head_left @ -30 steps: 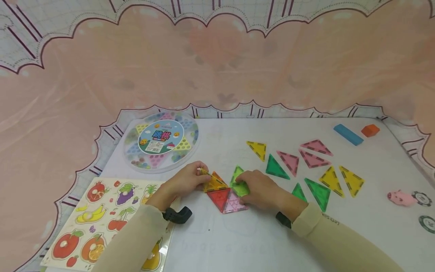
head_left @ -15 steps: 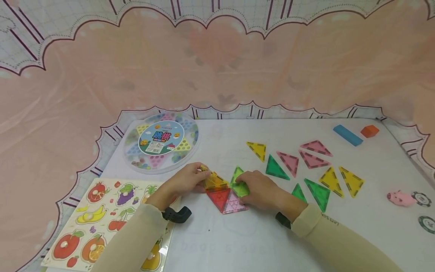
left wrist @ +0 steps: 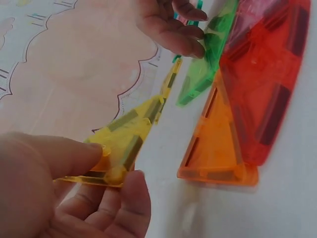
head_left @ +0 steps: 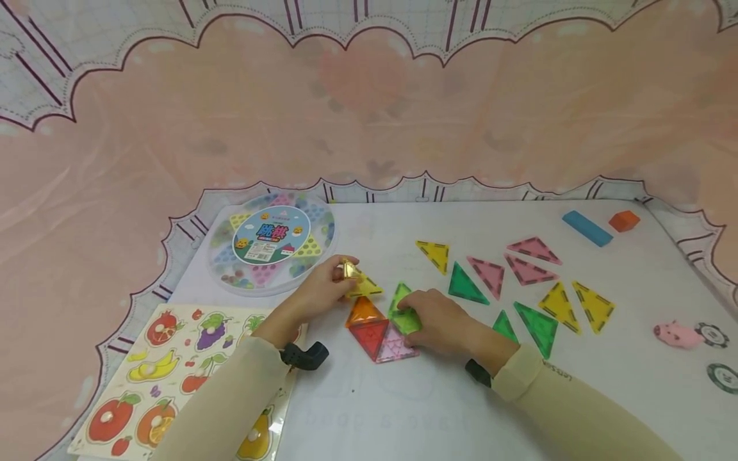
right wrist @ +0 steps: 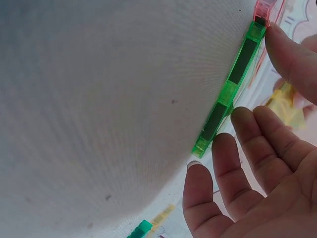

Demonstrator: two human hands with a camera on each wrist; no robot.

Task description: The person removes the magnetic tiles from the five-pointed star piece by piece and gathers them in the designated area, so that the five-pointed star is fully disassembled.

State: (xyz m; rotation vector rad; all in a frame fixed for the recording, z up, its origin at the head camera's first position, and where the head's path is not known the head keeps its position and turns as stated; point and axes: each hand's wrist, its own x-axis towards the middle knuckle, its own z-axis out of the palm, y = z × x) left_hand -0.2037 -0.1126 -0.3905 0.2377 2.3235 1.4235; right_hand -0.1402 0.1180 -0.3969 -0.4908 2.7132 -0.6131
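Observation:
My left hand pinches a yellow triangular magnetic tile between thumb and fingers; in the left wrist view the yellow tile tilts apart from the orange one. Below it, an orange triangular tile, a red one and a pink one lie edge to edge. A light-green triangular tile adjoins the pink one. My right hand rests at the light-green tile, partly covering it; in the right wrist view the loosely bent fingers lie along the green tile's edge.
Several loose yellow, pink and green triangular tiles lie right of my hands. A round Chinese checkers box and a fruit puzzle board stand left. Blue and orange blocks, a pink pig and chips are right.
My left hand has lifted the yellow tile up and away from the orange tile, which is now uncovered. The right hand has stayed at the light-green tile.

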